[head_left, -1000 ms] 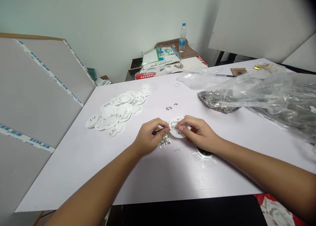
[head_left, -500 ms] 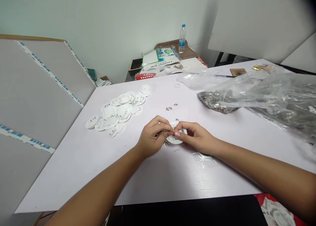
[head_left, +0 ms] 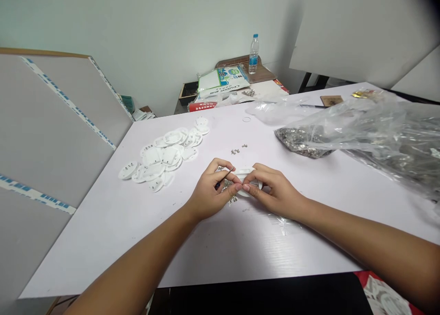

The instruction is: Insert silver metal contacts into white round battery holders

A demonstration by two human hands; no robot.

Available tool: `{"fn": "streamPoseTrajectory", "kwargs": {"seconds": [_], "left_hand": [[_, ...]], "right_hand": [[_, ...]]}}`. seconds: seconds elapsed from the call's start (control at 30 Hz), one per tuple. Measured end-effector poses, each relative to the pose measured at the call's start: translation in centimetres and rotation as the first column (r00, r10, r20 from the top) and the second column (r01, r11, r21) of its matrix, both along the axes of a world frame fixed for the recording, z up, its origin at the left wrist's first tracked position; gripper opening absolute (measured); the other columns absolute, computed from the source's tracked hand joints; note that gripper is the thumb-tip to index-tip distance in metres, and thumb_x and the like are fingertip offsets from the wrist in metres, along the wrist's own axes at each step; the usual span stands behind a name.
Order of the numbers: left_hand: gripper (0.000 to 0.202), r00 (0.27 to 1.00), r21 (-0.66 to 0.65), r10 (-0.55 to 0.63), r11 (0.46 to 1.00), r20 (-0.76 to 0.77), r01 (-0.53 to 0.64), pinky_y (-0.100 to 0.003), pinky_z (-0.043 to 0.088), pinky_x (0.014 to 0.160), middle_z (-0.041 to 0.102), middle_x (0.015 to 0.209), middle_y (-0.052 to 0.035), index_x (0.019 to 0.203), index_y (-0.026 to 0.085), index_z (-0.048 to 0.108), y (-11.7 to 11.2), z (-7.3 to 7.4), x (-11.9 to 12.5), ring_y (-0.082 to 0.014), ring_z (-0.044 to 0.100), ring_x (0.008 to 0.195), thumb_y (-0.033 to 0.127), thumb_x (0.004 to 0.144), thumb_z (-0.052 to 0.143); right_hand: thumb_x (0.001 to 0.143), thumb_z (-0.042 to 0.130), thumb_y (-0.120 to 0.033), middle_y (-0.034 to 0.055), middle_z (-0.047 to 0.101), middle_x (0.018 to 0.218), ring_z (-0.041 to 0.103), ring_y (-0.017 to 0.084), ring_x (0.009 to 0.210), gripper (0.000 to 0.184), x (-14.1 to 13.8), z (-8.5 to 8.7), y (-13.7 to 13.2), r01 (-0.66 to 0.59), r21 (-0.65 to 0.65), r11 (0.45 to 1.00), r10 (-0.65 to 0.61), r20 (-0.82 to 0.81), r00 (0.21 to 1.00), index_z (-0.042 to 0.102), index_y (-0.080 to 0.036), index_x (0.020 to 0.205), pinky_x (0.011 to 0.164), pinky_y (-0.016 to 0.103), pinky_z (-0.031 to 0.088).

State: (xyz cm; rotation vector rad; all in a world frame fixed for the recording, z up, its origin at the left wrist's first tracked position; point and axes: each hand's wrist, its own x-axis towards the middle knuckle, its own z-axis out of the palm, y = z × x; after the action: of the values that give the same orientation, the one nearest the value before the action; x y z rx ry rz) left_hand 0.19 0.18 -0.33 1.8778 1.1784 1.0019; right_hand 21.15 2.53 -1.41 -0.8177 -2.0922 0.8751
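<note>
We reach both forearms in over the near edge of the table (head_left: pixel 113 223), wrists low and fingertips meeting at its middle. Our left hand (head_left: pixel 209 193) is curled closed, thumb and forefinger pinching a thin dark tool (head_left: pixel 222 180) that slants up to the right. Our right hand (head_left: pixel 275 191) is closed too, its fingers gripping a white disc (head_left: pixel 245 172). The white disc is round, flat plastic and mostly hidden by our fingers. It sits between the two hands, just above the table, right beside a small heap of shiny metal pieces (head_left: pixel 229 189) under the left fingertips.
</note>
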Motion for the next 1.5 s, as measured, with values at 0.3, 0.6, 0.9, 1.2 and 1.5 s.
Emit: {"fn": "streamPoseTrajectory", "kwargs": {"seconds": [0.3,0.6,0.9,1.2,1.5], "left_hand": [[0.015,0.993,-0.027,0.116,0.993,0.03,-0.115,-0.024,0.036,0.05,0.057,0.111,-0.0061,0.086,0.017,0.064,0.0,0.1,-0.1,0.0,0.029,0.047,0.031,0.088,0.061],[0.016,0.978,-0.27,0.192,0.949,0.086,-0.163,-0.021,0.029,0.046,0.051,0.07,0.0015,0.086,0.019,0.059,0.1,-0.5,0.1,-0.0054,0.032,0.049,0.035,0.088,0.062],[0.009,0.976,-0.323,0.214,0.926,0.032,-0.193,-0.019,0.025,0.044,0.032,0.051,0.0065,0.085,0.02,0.061,0.0,-0.3,0.2,-0.0068,0.028,0.047,0.029,0.086,0.059],[0.009,0.974,-0.349,0.225,0.913,0.003,-0.21,-0.019,0.028,0.046,0.033,0.052,0.0068,0.082,0.019,0.061,-0.2,-0.2,0.5,-0.0067,0.03,0.047,0.027,0.083,0.059],[0.017,0.971,-0.296,0.23,0.925,-0.064,-0.238,-0.021,0.025,0.047,0.031,0.05,0.0068,0.084,0.019,0.063,-0.3,-0.2,0.8,-0.0079,0.027,0.049,0.036,0.085,0.061]], "right_hand": [[0.091,0.061,-0.032,0.0029,0.061,0.088,0.054,0.012,0.063,0.031,0.1,0.2,-0.3,0.054,-0.103,0.993,-0.054,0.005,0.999,0.054,-0.023,0.12,0.056,0.026,0.044],[0.082,0.073,-0.036,0.0083,0.06,0.114,0.062,0.017,0.085,0.06,0.0,-0.5,-0.2,0.077,-0.119,0.99,-0.088,-0.091,0.992,0.046,-0.026,0.136,0.068,0.031,0.059],[0.08,0.076,-0.041,0.0062,0.063,0.105,0.064,0.018,0.084,0.063,0.4,-0.9,-0.1,0.071,0.174,0.982,-0.074,0.011,0.997,0.047,-0.025,0.134,0.075,0.034,0.06],[0.079,0.077,-0.037,0.0032,0.062,0.095,0.059,0.011,0.07,0.063,0.2,-0.9,0.1,0.085,0.338,0.937,-0.092,0.006,0.996,0.048,-0.019,0.132,0.065,0.025,0.055],[0.078,0.079,-0.035,-0.0001,0.059,0.087,0.056,0.008,0.062,0.059,0.0,-0.6,-0.2,0.084,0.405,0.911,-0.091,-0.002,0.996,0.051,-0.018,0.127,0.06,0.02,0.05]]}}
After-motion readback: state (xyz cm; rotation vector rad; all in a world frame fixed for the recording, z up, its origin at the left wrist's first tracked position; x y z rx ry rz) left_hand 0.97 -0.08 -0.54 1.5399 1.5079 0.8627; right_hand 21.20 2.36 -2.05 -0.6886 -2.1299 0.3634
